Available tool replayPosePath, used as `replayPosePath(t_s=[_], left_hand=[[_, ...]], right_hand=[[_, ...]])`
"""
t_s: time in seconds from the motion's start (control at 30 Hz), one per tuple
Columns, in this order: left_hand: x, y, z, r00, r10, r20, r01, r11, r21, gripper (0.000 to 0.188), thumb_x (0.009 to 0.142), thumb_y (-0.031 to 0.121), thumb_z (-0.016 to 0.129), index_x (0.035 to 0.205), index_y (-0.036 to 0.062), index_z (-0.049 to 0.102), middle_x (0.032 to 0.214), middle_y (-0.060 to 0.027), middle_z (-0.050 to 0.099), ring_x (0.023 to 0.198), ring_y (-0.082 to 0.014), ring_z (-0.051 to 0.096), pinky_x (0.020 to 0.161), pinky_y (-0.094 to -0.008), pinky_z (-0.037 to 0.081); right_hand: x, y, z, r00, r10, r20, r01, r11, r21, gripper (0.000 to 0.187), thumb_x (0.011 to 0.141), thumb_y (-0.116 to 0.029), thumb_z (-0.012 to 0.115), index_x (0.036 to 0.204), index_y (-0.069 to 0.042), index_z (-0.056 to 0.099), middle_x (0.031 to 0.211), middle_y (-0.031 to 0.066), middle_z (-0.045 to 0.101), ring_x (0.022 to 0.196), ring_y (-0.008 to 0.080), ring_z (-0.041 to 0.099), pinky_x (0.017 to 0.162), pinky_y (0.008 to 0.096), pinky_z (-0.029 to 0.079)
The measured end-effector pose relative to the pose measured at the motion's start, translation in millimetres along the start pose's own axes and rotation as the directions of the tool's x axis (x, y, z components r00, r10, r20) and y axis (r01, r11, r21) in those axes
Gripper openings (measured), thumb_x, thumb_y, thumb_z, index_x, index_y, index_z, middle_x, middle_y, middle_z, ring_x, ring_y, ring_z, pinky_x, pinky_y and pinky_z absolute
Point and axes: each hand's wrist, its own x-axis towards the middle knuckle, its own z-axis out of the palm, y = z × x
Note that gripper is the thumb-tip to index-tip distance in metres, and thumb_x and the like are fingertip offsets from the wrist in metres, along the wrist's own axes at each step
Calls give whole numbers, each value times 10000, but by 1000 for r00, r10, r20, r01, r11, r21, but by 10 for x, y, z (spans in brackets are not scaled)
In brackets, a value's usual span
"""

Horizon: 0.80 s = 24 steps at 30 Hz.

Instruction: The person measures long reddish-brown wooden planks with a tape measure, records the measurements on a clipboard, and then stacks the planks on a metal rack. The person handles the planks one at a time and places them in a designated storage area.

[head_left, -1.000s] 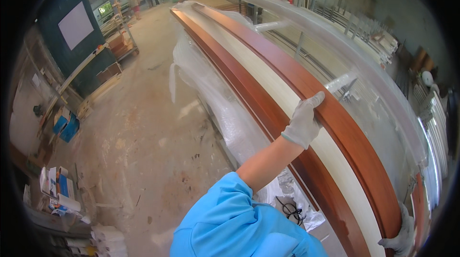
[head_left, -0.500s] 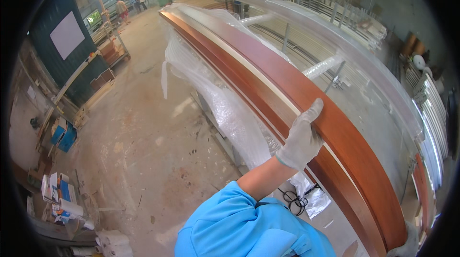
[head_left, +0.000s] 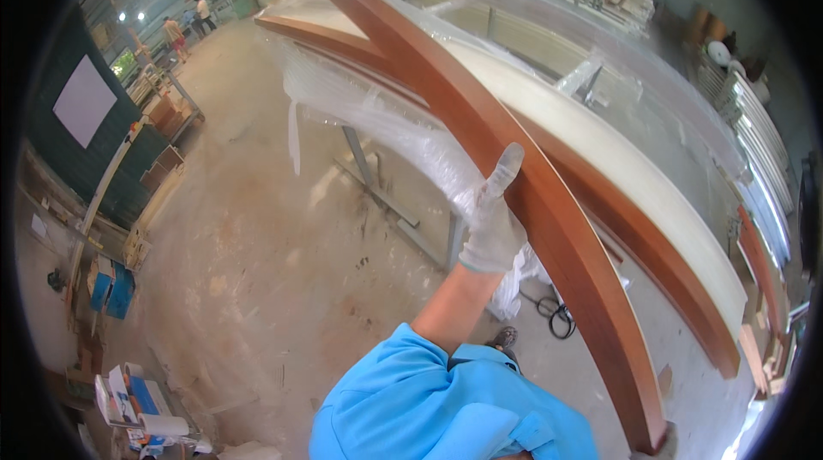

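Brown board, long, one; crosses over the second board. Left hand, gloved, clamped on the brown board's left edge about mid-length, thumb on top. Right hand, at its near end; grip cannot be told. Left of second board: wide stretch of floor. Right: wrapped rail.

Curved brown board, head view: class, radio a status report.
Left hand gripping curved brown board partway along; right hand at near end, mostly cropped. Overlaps second brown board in view, contact unclear. Plastic wrap nearby.
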Motion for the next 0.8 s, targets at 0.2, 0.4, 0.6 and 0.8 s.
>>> replayPosePath(t_s=[0.2, 0.4, 0.6, 0.8], left_hand=[[-379, 572, 178, 984, -4, 179, -24, 987, 156, 519, 867, 217, 808, 1282, 55, 542, 1127, -37, 618, 1035, -147, 603, 896, -309, 502], [-903, 869, 780, 850, 29, 526, -186, 951, 248, 565, 826, 216, 860, 1247, 48, 524, 1059, -9, 594, 968, -96, 583, 856, -303, 509], [-1257, 905, 1055, 729, 36, 684, -467, 756, 458, 1018, 629, 305, 941, 1402, -36, 373, 1190, -136, 595, 1112, -262, 588, 960, -364, 483], [-1985, 857, -381, 775, -174, 608, -518, 378, 768, 1063, 540, 267, 923, 1434, 19, 405, 1212, -223, 602, 1163, -409, 580, 992, -448, 451]], right_hand=[[-31, -652, 1635, 994, -104, -27, 106, 910, 400, 1085, 493, -301, 911, 1435, -14, 455, 1237, 198, 616, 1135, 328, 590, 990, 440, 466], [95, -2709, 1743, 735, -611, -293, 678, 674, 295, 1069, 605, -318, 931, 1464, 8, 384, 1330, 157, 574, 1202, 274, 582, 1039, 419, 464], [-428, -3688, 1229, 560, -575, -597, 828, 411, 380, 767, 750, -124, 840, 1408, -52, 452, 1271, 96, 589, 1139, 200, 599, 994, 344, 491], [-527, -3807, 1451, 524, -316, -791, 848, 105, 520, 633, 864, -142, 761, 1423, -61, 476, 1288, 82, 588, 1162, 201, 599, 1040, 363, 484]])
